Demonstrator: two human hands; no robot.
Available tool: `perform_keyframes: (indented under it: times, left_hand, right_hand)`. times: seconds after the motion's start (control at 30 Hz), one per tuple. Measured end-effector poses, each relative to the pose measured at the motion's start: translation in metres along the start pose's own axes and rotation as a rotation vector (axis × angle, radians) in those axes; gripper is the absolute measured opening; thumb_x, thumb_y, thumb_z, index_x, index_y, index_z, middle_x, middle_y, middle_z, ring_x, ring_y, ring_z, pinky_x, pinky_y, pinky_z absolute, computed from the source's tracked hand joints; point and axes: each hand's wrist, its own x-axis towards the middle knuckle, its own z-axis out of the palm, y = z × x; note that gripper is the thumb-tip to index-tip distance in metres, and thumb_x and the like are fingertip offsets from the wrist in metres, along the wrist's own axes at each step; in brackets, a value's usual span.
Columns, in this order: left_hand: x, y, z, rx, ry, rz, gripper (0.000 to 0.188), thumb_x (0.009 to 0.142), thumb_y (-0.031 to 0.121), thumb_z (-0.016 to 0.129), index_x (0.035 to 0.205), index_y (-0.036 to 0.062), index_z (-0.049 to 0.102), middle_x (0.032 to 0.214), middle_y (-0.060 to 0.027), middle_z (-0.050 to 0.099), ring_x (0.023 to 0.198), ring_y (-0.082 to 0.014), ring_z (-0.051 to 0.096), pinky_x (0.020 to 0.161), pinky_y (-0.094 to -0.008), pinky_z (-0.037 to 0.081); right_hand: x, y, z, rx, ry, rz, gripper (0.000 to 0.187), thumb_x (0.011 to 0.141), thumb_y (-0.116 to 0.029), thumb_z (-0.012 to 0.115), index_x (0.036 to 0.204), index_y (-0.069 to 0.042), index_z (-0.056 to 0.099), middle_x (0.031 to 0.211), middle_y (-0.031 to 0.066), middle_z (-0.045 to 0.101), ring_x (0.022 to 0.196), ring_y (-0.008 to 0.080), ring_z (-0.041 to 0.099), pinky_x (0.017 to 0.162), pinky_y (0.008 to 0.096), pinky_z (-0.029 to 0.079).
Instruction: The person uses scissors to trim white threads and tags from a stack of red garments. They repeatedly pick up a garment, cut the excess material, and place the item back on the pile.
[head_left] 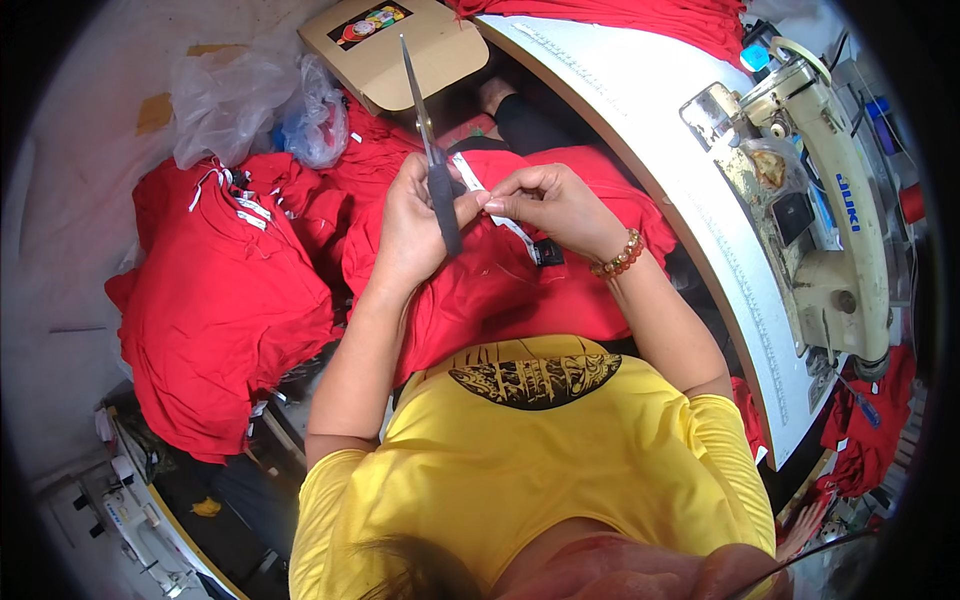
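Step in hand, as I judge it: handling a narrow white tape (517, 234) with the fingertips, the cutting tool kept ready. The next move seems to call for a firm pinch and the points held clear of fingers and cloth.

Left hand (412, 215): curled closed around scissors (444, 205); dark handles, blades pointing away from the body, apparently nearly together. Thumb reaches to the tape, beside the other hand's fingertips.

Right hand (545, 205): thumb and forefinger closed in a pinch on the tape, remaining fingers loosely bent. Beaded bracelet (618, 256) at the wrist.

Red garment (480, 300), one or more layers, I cannot tell: bunched across the lap, beneath both hands. Tape lies over it, its lower end near a small black label (548, 252).

Surroundings: heap of red garments (230, 310), left; white worktable (740, 260) and sewing machine (845, 230), right.
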Motion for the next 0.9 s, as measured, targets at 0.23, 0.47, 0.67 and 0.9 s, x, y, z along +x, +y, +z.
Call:
perform_keyframes:
  times: [0.23, 0.47, 0.67, 0.9]
  left_hand:
    - [-0.002, -0.001, -0.004, -0.042, 0.019, -0.025, 0.033, 0.075, 0.005, 0.074, 0.093, 0.0001, 0.047, 0.080, -0.0051, 0.058, 0.073, -0.0087, 0.059, 0.062, -0.0215, 0.048]
    - [-0.036, 0.025, -0.053, 0.413, -0.117, -0.025, 0.034, 0.069, 0.010, 0.077, 0.094, -0.0020, 0.057, 0.075, -0.0069, 0.064, 0.073, -0.0117, 0.063, 0.067, -0.0285, 0.050]
    - [-0.081, 0.033, -0.083, 0.764, -0.414, -0.138, 0.026, 0.065, 0.007, 0.063, 0.087, -0.0018, 0.053, 0.065, -0.0218, 0.053, 0.062, -0.0382, 0.057, 0.057, -0.0395, 0.044]
    - [-0.077, 0.050, -0.068, 0.886, -0.500, -0.191, 0.029, 0.065, 0.009, 0.064, 0.089, -0.0023, 0.052, 0.065, -0.0232, 0.055, 0.068, -0.0410, 0.058, 0.058, -0.0435, 0.044]
  right_hand:
    - [-0.001, -0.006, 0.008, 0.066, 0.003, 0.090, 0.013, 0.086, -0.010, 0.065, 0.094, 0.000, 0.067, 0.079, 0.0006, 0.065, 0.070, 0.0029, 0.057, 0.061, 0.0164, 0.044]
    - [-0.009, -0.007, 0.007, 0.201, 0.046, 0.045, 0.015, 0.087, -0.011, 0.064, 0.096, 0.000, 0.067, 0.081, 0.0019, 0.066, 0.070, 0.0042, 0.058, 0.061, 0.0162, 0.045]
    - [-0.012, 0.000, 0.012, 0.283, 0.088, -0.029, 0.013, 0.087, -0.011, 0.063, 0.095, -0.001, 0.067, 0.080, 0.0010, 0.065, 0.071, 0.0034, 0.056, 0.063, 0.0168, 0.044]
    - [-0.016, -0.005, 0.019, 0.302, 0.015, -0.123, 0.012, 0.088, -0.010, 0.062, 0.094, -0.001, 0.065, 0.079, -0.0003, 0.062, 0.071, 0.0031, 0.055, 0.064, 0.0170, 0.044]
